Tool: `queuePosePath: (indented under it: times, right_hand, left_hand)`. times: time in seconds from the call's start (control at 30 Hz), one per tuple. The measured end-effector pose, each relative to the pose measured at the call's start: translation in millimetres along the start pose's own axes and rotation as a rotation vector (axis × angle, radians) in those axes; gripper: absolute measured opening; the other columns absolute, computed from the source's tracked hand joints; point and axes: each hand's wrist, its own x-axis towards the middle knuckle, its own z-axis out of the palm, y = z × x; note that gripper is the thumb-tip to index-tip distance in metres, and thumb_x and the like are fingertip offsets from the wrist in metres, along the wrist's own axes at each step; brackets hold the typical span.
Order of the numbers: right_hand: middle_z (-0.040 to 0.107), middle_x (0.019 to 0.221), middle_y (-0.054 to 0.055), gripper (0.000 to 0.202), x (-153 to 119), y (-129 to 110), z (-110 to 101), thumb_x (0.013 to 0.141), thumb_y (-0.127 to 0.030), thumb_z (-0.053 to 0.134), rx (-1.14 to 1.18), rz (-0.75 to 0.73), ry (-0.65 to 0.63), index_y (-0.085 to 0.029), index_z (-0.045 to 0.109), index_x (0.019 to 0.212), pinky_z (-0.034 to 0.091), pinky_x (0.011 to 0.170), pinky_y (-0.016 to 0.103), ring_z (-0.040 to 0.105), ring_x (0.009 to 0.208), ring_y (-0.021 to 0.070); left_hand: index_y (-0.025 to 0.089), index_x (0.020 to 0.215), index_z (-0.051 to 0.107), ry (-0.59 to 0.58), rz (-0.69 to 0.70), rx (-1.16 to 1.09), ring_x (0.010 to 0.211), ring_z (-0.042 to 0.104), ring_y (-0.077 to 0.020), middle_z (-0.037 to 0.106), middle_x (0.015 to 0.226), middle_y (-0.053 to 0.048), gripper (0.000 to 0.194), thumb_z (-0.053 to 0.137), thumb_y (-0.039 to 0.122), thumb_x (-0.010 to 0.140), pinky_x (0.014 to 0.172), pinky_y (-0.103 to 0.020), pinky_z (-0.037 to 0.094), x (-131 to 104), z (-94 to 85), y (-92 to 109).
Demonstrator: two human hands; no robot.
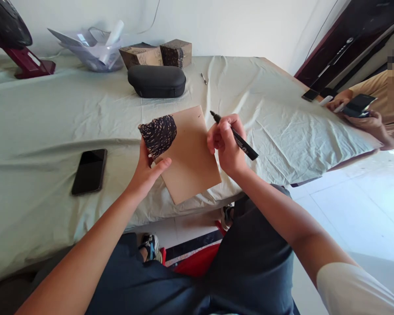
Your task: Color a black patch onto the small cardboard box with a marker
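A flat brown cardboard piece (192,157) lies at the table's near edge, tilted a little. Dense black scribbled marks (159,134) cover its upper left corner, and a tiny black mark shows near its top right. My left hand (147,170) grips the left edge, thumb on top and the other fingers partly hidden beneath. In my right hand (228,142) is a black marker (248,148), held between the fingers at the cardboard's right edge. The marker's dark tip is uncapped and points up and left, apart from the cardboard.
A black phone (89,171) lies at left. Behind are a black case (156,82), two patterned boxes (176,52), a clear basket (100,59) and a small pen (204,78). A person's hands (374,124) hold a dark object at far right.
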Motion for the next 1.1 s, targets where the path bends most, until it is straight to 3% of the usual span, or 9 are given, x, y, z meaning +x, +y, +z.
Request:
queuePosePath:
  times: [0.13,0.23,0.33,0.47,0.63,0.77,0.87,0.97,1.1]
  right_hand:
    - [0.065,0.078,-0.001,0.042,-1,-1,12,0.120,-0.063,0.055,-0.077,-0.210,-0.123,-0.026,0.073,0.124,0.049,0.063,0.031,0.056,0.061,0.0142]
    - [0.066,0.085,-0.001,0.026,6,-3,24,0.111,-0.045,0.061,-0.148,-0.222,-0.275,-0.024,0.071,0.121,0.050,0.067,0.032,0.054,0.062,0.0139]
    - [0.066,0.084,-0.001,0.014,12,-1,39,0.099,-0.035,0.062,-0.210,-0.268,-0.321,-0.024,0.065,0.106,0.055,0.077,0.035,0.058,0.069,0.0160]
    - [0.073,0.098,0.003,0.018,17,7,54,0.106,-0.036,0.055,-0.338,-0.261,-0.352,-0.024,0.069,0.103,0.058,0.100,0.039,0.067,0.090,0.0207]
    - [0.070,0.098,0.002,0.012,19,17,57,0.103,-0.032,0.061,-0.350,-0.174,-0.397,-0.025,0.069,0.110,0.059,0.098,0.039,0.067,0.091,0.0218]
    - [0.072,0.102,0.003,0.015,17,12,56,0.103,-0.032,0.062,-0.461,-0.211,-0.449,-0.023,0.072,0.111,0.057,0.107,0.043,0.066,0.097,0.0230]
    - [0.074,0.104,0.003,0.019,16,9,56,0.105,-0.033,0.059,-0.536,-0.214,-0.487,-0.023,0.073,0.113,0.055,0.109,0.045,0.065,0.096,0.0229]
    - [0.074,0.100,0.002,0.022,16,9,57,0.103,-0.034,0.054,-0.501,-0.271,-0.468,-0.022,0.071,0.109,0.054,0.105,0.044,0.064,0.089,0.0214]
    - [0.078,0.100,0.001,0.026,17,13,57,0.102,-0.035,0.050,-0.416,-0.348,-0.434,-0.021,0.072,0.105,0.054,0.100,0.042,0.064,0.085,0.0186]
  left_hand:
    - [0.040,0.178,0.042,0.001,0.011,0.012,0.151,0.064,-0.0395,0.062,0.170,-0.014,0.111,0.094,0.075,0.086,0.134,-0.061,0.045,1,4.3,-10]
    - [0.041,0.175,0.046,0.060,-0.024,0.019,0.148,0.064,-0.0391,0.066,0.163,-0.012,0.112,0.097,0.076,0.081,0.129,-0.058,0.050,-1,5.2,-12]
    - [0.041,0.173,0.048,0.083,-0.042,0.011,0.148,0.062,-0.0378,0.067,0.160,-0.010,0.113,0.101,0.072,0.078,0.126,-0.055,0.051,-1,5.2,-12]
    - [0.042,0.178,0.040,0.117,-0.107,-0.016,0.143,0.063,-0.0377,0.066,0.156,-0.011,0.123,0.103,0.067,0.076,0.118,-0.054,0.054,1,2.8,-12]
    - [0.044,0.181,0.035,0.121,-0.194,-0.007,0.136,0.066,-0.0370,0.067,0.147,-0.011,0.126,0.104,0.063,0.077,0.113,-0.055,0.056,3,-1.4,-10]
    - [0.040,0.179,0.040,0.116,-0.152,0.007,0.141,0.062,-0.0384,0.065,0.151,-0.012,0.125,0.104,0.064,0.074,0.119,-0.057,0.052,3,0.6,-5]
    - [0.037,0.183,0.034,0.112,-0.162,0.020,0.141,0.062,-0.0397,0.063,0.154,-0.014,0.132,0.103,0.064,0.074,0.120,-0.060,0.052,2,2.8,0]
    - [0.037,0.186,0.027,0.110,-0.196,0.034,0.140,0.063,-0.0410,0.062,0.157,-0.015,0.139,0.103,0.065,0.073,0.120,-0.062,0.053,1,2.8,3]
    - [0.044,0.185,0.031,0.104,-0.178,0.062,0.140,0.066,-0.0417,0.065,0.155,-0.011,0.132,0.101,0.067,0.076,0.119,-0.062,0.056,1,-0.2,-1]
